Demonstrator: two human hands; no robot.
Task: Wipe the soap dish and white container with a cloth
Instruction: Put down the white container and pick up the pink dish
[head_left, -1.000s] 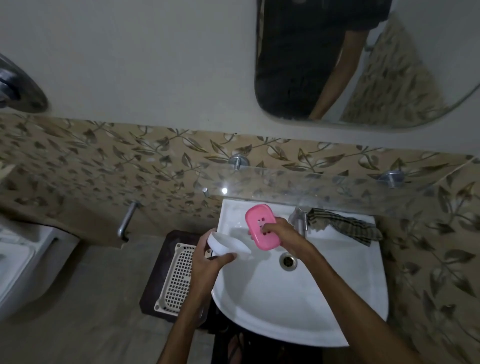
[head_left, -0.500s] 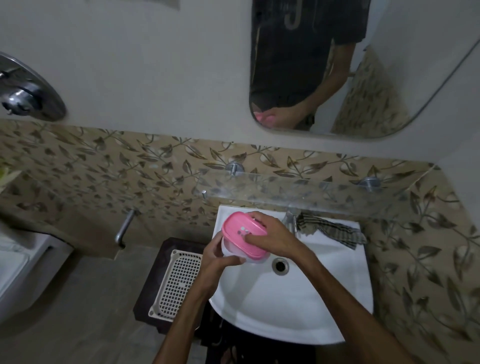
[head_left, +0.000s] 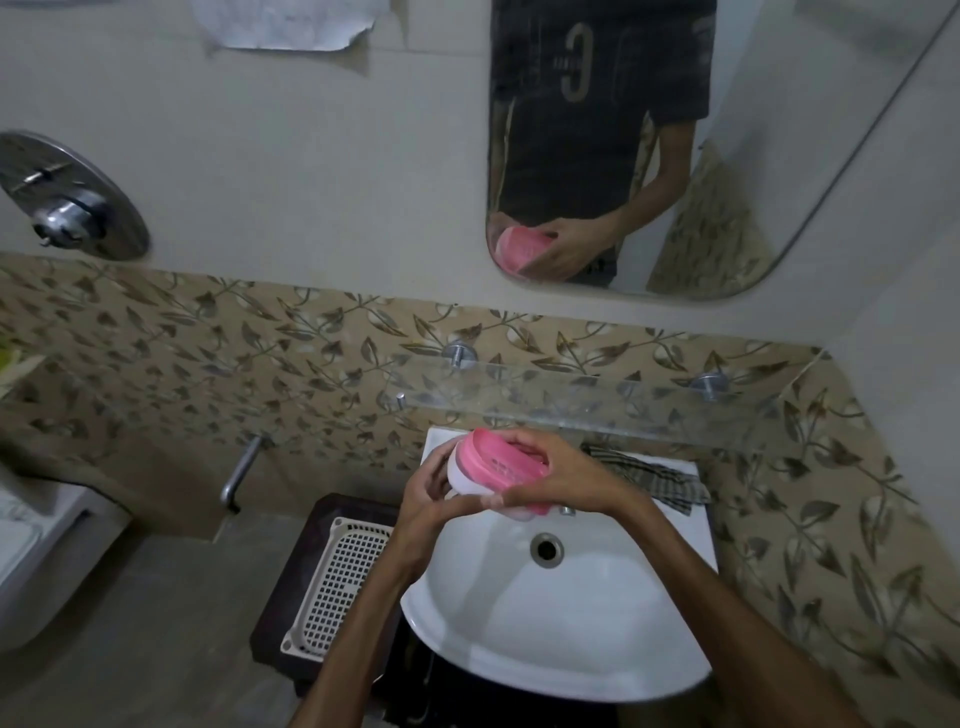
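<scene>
Glass shelf (head_left: 597, 405) close above hands; basin (head_left: 550, 623) below open.

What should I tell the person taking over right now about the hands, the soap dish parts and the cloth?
Left hand grips the white container from its left side.
Right hand holds the pink soap dish, seated on the container, over the sink.
Checked cloth lies on the sink's back ledge, right of the hands; neither hand holds it.
Whether wiping is done cannot be told.
</scene>
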